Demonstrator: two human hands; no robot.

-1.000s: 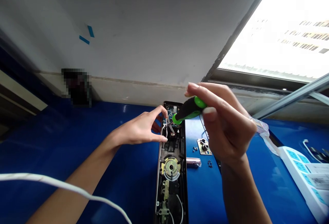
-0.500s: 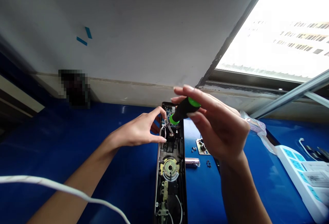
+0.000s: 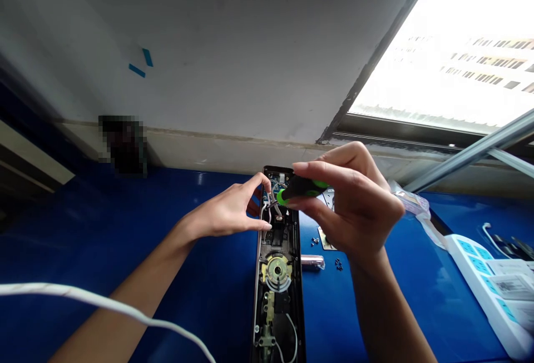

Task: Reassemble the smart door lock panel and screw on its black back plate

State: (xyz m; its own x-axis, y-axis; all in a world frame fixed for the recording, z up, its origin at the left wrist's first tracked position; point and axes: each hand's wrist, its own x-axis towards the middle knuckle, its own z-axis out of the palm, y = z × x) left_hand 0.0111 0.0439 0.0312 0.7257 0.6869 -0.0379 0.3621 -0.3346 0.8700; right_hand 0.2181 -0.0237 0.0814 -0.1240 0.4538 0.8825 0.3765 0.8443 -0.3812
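Note:
A long, narrow black housing [image 3: 276,240], which looks like an electronic door lock, lies with its inside facing up. It shows a circuit board [image 3: 275,177], white wires and a round metal hub [image 3: 277,269]. My left hand [image 3: 229,207] grips its upper left side, thumb and index finger apart over the edge, other fingers partly hidden beside it. In my right hand [image 3: 359,202] a black and green screwdriver [image 3: 306,186] is held between thumb and fingers. Its shaft slants down left to the wires near the left edge; what the tip touches is too small to tell.
Right of the housing lie small screws [image 3: 338,264], a wrapped cylinder [image 3: 312,263] and a partly covered board [image 3: 326,239]. A white power strip [image 3: 479,291] stands farther right. A white cable [image 3: 125,308] crosses the lower left foreground. The wall and window are behind.
My right hand has changed its hold on the screwdriver: the fingers, stretched out before, are now curled in around the handle, which sits lower. My left hand stays on the housing.

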